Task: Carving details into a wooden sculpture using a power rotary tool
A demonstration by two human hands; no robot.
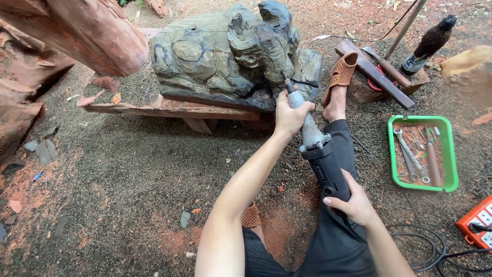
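Note:
My left hand (290, 114) grips the grey front neck of a long die grinder (316, 149), close to its tip. The tip touches the lower right side of a dark grey-green carved wooden sculpture (220, 54). My right hand (353, 202) holds the grinder's black rear body. The sculpture rests on a reddish wooden plank (169, 109) on the ground. My right leg stretches forward, the foot in an orange perforated sandal (341, 72) by the sculpture's right end.
A green tray (448, 154) with wrenches and tools lies at right. An orange power strip (476, 221) and black cables (425, 251) sit at lower right. Large reddish logs (77, 31) fill the upper left. A brush (430, 41), wood blocks and chips litter the sawdust-covered ground.

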